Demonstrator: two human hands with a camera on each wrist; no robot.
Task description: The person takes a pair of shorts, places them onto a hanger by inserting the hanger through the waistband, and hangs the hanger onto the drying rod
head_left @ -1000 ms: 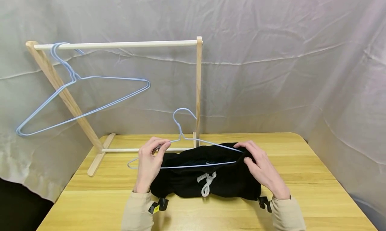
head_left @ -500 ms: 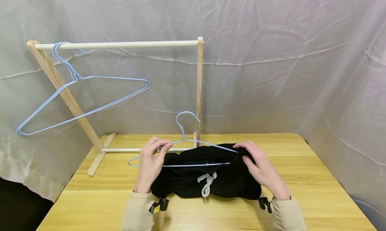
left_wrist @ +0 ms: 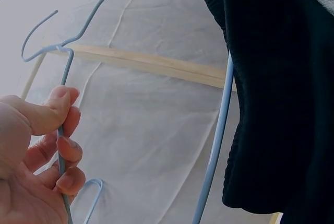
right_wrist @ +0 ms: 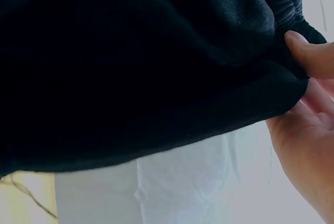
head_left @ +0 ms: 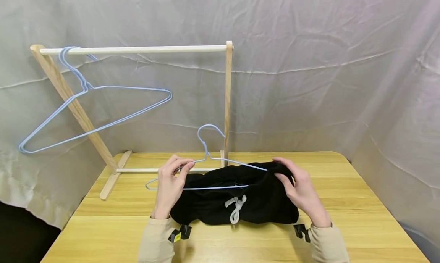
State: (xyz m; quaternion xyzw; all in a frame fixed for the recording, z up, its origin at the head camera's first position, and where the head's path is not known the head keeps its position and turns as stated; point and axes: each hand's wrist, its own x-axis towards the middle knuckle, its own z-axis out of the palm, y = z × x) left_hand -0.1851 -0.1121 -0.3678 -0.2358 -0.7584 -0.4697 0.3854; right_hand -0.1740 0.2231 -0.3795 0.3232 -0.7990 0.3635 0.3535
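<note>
My left hand [head_left: 172, 183] pinches the upper left arm of a light blue wire hanger [head_left: 213, 187], thumb against fingers, as the left wrist view shows. A black drawstring garment [head_left: 268, 207] with a gathered waistband and a white tied cord [head_left: 235, 209] lies bunched in front of me. The hanger's right end is inside the waistband opening, hidden by cloth, while its hook stands up above and its left end sticks out past my left hand. My right hand [head_left: 302, 188] grips the waistband's right side, thumb on one face and fingers behind, also seen in the right wrist view.
Behind to the left stands a wooden rack [head_left: 227, 99] with a white top rail [head_left: 148, 50]. Several blue hangers [head_left: 79, 97] hang at the rail's left end. All of it stands on a wooden table [head_left: 347, 202], with grey cloth [head_left: 309, 83] draped behind and at the sides.
The waistband's right side has come further over the hanger's right end, so less of the wire shows. My right hand has shifted slightly right; my left keeps its pinch.
</note>
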